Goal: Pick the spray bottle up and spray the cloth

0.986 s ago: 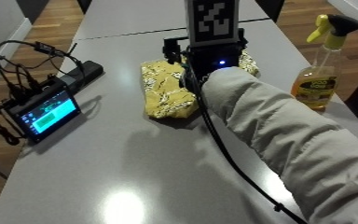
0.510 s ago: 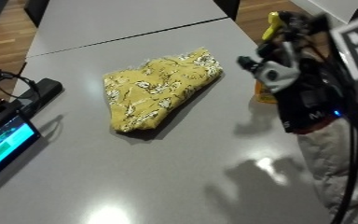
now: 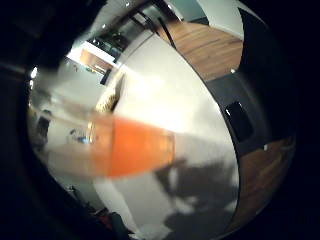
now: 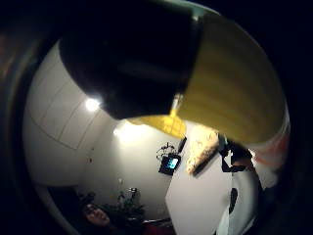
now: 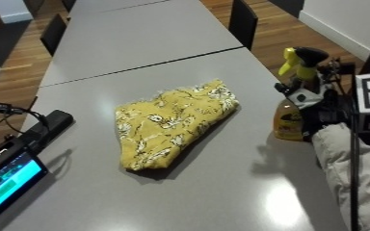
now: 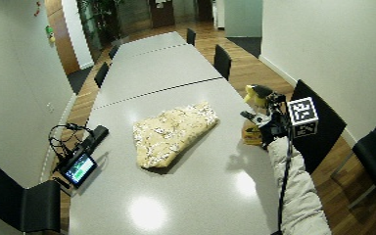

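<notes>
A spray bottle (image 5: 288, 123) with amber liquid, a yellow trigger and a black nozzle stands near the table's right edge. My gloved right hand (image 5: 322, 113) is at its neck from the right, fingers curled round it just under the trigger. Both palm views are filled by the spray bottle (image 3: 135, 150) (image 4: 230, 83), so it lies right against the palm. The yellow patterned cloth (image 5: 172, 122) lies folded in the middle of the table, a hand's width to the left of the bottle. In the wide view the hand (image 6: 272, 125) and the spray bottle (image 6: 252, 133) sit beside the cloth (image 6: 172, 132).
A small monitor (image 5: 5, 180) with cables and a black box (image 5: 49, 126) lies at the table's left edge. The grey table (image 5: 236, 192) ends close to the right of the bottle. Black chairs (image 5: 243, 19) stand along the far side.
My hand left its place over the cloth, went right to the bottle, and now holds its neck. The outside camera has shifted too.
</notes>
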`<state>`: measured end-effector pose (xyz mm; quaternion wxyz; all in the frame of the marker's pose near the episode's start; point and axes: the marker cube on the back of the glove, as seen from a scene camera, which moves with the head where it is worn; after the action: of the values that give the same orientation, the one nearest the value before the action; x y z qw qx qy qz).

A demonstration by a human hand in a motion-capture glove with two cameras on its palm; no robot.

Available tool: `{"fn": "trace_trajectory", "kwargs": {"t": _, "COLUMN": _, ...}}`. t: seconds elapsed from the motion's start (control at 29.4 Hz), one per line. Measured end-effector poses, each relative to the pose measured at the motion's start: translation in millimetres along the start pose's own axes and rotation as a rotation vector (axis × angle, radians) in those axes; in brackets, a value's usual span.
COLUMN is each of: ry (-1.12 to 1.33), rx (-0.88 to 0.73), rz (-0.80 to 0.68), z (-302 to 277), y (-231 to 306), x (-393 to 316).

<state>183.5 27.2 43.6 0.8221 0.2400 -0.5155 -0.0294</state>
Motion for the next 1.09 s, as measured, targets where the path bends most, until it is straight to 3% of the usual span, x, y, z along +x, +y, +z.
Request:
{"fn": "trace_trajectory", "kwargs": {"t": 0.37, "ry": 0.004, "rx": 0.266, "rz": -0.094, "z": -25, "y": 8, "x": 12}}
{"fn": "trace_trajectory", "kwargs": {"t": 0.61, "ry": 0.056, "rx": 0.255, "rz": -0.120, "z": -37, "y": -8, "x": 2}}
{"fn": "trace_trajectory", "kwargs": {"t": 0.71, "ry": 0.300, "rx": 0.164, "rz": -0.144, "z": -34, "y": -3, "x": 10}}
{"fn": "trace_trajectory", "kwargs": {"t": 0.88, "ry": 0.885, "rx": -0.048, "rz": -0.351, "z": 2, "y": -23, "x": -26}}
{"fn": "trace_trajectory", "kwargs": {"t": 1.09, "ry": 1.251, "rx": -0.134, "rz": -0.467, "z": 23, "y": -30, "x": -44}}
